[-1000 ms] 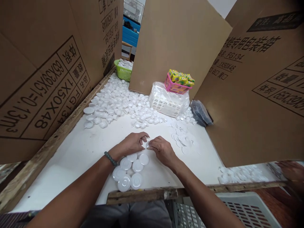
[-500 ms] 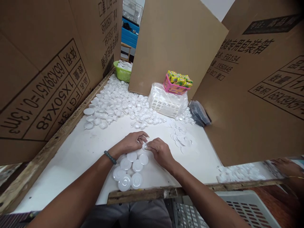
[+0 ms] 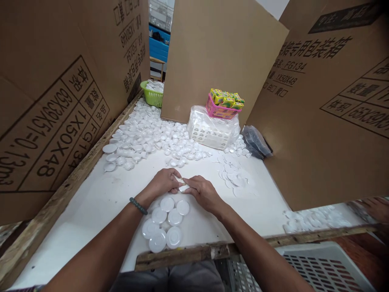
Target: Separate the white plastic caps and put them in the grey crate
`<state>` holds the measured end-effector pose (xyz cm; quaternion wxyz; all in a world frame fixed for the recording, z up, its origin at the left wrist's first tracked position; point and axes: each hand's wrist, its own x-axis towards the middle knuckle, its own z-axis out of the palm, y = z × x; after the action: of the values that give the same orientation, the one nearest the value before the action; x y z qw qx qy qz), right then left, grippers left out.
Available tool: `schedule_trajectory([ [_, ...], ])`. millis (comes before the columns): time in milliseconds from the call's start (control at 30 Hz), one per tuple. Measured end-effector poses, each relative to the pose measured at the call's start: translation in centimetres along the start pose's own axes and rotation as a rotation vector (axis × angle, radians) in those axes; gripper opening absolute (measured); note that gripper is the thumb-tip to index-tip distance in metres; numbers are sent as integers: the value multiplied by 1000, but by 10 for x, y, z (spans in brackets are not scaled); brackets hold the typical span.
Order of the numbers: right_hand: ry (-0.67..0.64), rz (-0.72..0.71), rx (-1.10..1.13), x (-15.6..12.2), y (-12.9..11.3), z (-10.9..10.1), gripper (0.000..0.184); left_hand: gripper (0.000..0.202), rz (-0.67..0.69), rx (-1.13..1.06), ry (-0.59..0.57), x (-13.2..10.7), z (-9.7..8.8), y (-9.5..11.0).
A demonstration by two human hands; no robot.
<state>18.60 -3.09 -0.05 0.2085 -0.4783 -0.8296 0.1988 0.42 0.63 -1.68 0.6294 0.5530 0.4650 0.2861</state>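
Observation:
My left hand and my right hand meet fingertip to fingertip over the white table. Both are closed in a pinch on one small white plastic cap held between them. Just below the hands lies a cluster of several finished white round caps laid flat. A green bead bracelet is on my left wrist.
A big heap of loose white caps covers the far left of the table. Thin white discs lie to the right. A bagged white basket carries a pink basket of yellow boxes. Cardboard boxes wall both sides. Another person's hand shows far right.
Both hands stay together on the small cap; my fingers have closed tighter on it. The camera has tipped slightly, shifting the scene a little up.

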Motion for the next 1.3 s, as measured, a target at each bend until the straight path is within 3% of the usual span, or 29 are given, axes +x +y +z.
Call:
schedule_trajectory([
  [200,-4,-50,-135,4,9,7,22,38,-61,-10,19,9,1,-8],
  [467,306,152,72,-5,8,27,26,35,13,-35,-28,4,0,-3],
  [667,116,344,506,-1,6,20,32,39,-47,-100,-41,3,-1,-1],
  [767,82,417,649,1,10,19,34,42,-82,-117,-39,5,-2,-3],
  [1067,181,342,362,-6,13,23,24,41,-154,-55,5,11,-2,-6],
  [1167,232,300,296,-9,10,27,22,35,-78,-24,-10,7,-1,-6],
  [1300,215,264,302,-10,9,27,20,31,138,135,8,1,1,-5],
])
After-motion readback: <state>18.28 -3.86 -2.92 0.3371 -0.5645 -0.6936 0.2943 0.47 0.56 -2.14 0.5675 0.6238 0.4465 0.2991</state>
